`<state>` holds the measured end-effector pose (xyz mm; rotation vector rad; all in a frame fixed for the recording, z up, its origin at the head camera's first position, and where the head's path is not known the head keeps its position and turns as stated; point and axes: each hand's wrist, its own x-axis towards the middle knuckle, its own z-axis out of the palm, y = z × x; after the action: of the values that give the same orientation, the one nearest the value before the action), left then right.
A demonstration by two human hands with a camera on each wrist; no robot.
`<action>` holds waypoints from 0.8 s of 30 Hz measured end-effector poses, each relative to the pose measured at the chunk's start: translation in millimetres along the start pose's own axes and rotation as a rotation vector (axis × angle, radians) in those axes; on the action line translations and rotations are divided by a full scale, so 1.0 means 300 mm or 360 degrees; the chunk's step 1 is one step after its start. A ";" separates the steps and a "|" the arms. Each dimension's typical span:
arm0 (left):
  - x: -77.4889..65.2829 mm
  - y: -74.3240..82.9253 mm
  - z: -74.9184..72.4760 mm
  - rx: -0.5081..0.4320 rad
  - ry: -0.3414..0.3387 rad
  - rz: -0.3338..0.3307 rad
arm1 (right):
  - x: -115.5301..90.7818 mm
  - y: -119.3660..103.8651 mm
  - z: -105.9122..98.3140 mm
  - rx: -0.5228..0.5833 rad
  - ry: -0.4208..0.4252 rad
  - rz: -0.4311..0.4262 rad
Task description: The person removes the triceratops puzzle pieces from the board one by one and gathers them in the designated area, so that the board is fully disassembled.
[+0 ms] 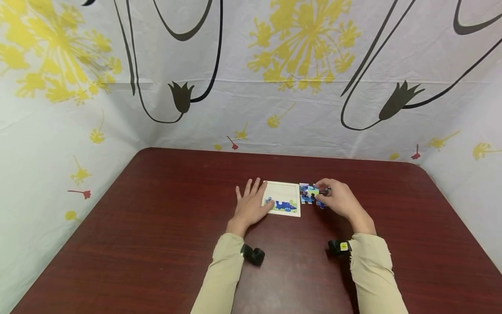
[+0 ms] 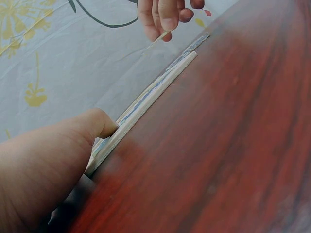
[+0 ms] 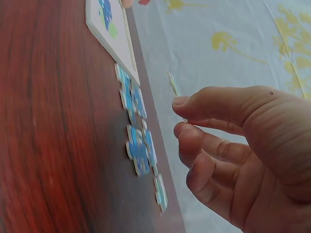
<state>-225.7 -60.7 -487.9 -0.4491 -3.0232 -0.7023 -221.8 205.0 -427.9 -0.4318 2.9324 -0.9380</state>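
Note:
My right hand [image 1: 340, 199] pinches a puzzle piece [image 3: 174, 85] between thumb and fingers, raised above the table. Below it lie several loose blue puzzle pieces [image 3: 138, 149], just right of the puzzle tray [image 1: 280, 186]. This flat tray has a pale rim, and joined blue and green pieces [image 1: 285, 206] fill its lower part. My left hand [image 1: 251, 208] rests at the tray's left side with fingers spread. Its thumb [image 2: 104, 124] lies over the tray's near left corner.
The dark red wooden table [image 1: 176, 235] extends around the tray on all sides. Behind it hangs a white cloth [image 1: 235, 100] with yellow and dark flower prints. A black camera is strapped on each wrist.

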 end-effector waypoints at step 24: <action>0.001 -0.009 0.005 -0.0026 0.0011 0.0011 | -0.070 0.113 -0.074 0.0037 -0.0053 0.0206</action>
<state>-226.8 -62.2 -490.3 -0.4563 -3.0103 -0.7275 -212.8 249.7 -430.4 -0.2502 2.8760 -0.9382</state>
